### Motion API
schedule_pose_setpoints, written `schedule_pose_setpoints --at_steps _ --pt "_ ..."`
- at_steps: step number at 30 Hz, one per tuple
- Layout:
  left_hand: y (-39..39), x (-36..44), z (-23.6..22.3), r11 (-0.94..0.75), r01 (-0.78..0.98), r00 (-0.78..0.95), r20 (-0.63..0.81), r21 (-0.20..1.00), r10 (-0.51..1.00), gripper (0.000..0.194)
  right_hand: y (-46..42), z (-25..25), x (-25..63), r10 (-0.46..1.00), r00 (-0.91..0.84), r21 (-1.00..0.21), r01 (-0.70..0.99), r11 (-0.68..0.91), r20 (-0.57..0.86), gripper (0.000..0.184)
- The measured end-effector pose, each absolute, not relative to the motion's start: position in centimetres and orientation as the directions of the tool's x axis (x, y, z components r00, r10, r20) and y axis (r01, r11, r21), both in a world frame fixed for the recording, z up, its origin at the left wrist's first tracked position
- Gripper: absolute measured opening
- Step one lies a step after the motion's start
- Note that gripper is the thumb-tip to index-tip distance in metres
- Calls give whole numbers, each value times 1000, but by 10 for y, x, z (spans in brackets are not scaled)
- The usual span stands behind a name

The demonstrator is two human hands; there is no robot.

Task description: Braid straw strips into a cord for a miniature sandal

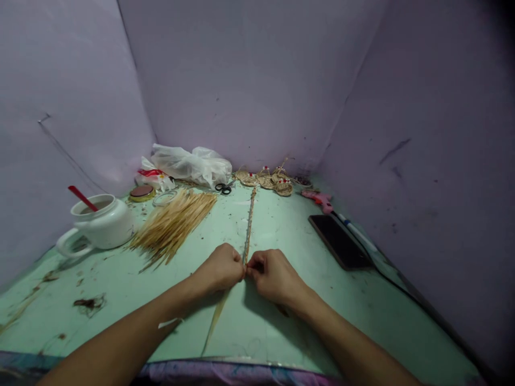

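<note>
A thin braid of dried straw runs from the back of the table toward me, ending at my fingers. My left hand is closed in a pinch on its near end. Meeting it there, my right hand pinches the same spot with thumb and forefinger. One loose flat strand trails from beneath my left hand toward the table's front edge. The fingertips hide exactly how the strands cross. To the left lies a fanned bundle of dried straw strips.
A white mug holding a red stick stands at left. Behind are a plastic bag, scissors and several woven straw pieces with red and white bits. At right are a pink glue gun, a phone and a black cable.
</note>
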State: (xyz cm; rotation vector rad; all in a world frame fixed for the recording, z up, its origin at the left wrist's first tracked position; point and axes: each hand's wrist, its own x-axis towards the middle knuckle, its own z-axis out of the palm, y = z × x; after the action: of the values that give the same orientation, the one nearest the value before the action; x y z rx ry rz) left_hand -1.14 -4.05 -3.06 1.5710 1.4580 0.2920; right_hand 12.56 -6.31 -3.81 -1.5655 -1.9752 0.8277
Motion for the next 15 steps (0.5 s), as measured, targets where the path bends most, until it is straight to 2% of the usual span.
schedule_pose_setpoints --at_steps 3,5,9,15 --pt "-42 -9 -36 57 617 280 -287 785 916 13 -70 -30 125 984 -171 -499 849 174 52 16" --pt "-43 -8 -38 48 598 283 -267 800 921 13 -74 -23 125 988 -145 -420 894 154 53 15" --pt "-44 -6 -37 98 541 284 -291 835 914 12 -81 -17 124 985 -168 -464 875 138 -23 16" --pt "-47 -8 -27 254 425 326 -409 869 853 11 -89 -19 117 893 -448 -461 782 418 49 15"
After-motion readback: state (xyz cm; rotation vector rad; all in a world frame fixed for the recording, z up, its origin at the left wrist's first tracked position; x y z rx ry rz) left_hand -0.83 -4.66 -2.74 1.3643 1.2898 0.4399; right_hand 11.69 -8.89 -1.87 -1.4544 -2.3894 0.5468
